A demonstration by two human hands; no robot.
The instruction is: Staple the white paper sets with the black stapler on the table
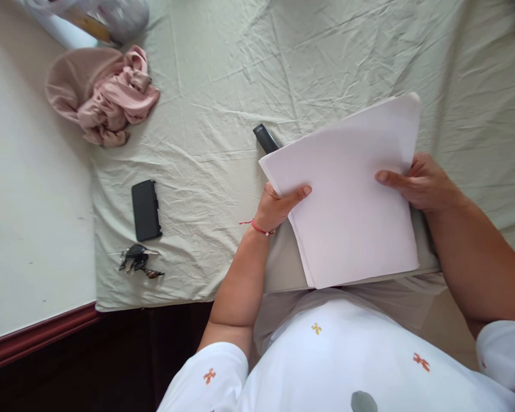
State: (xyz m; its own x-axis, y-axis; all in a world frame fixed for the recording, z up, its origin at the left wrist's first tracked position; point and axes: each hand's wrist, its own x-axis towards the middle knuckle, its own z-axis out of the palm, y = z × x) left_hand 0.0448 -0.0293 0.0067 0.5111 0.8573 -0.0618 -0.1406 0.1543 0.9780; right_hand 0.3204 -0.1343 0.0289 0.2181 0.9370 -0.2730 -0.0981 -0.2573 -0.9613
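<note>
2 hands grip 1 paper stack: left hand pinches its left edge, right hand its right edge. Stack lies between them, long axis running away from the body, above the bed.

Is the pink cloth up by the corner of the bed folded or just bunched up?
Bunched up. The pink cloth lies in a crumpled heap with loose twisted folds on the sheet, no flat layers or straight edges.
</note>
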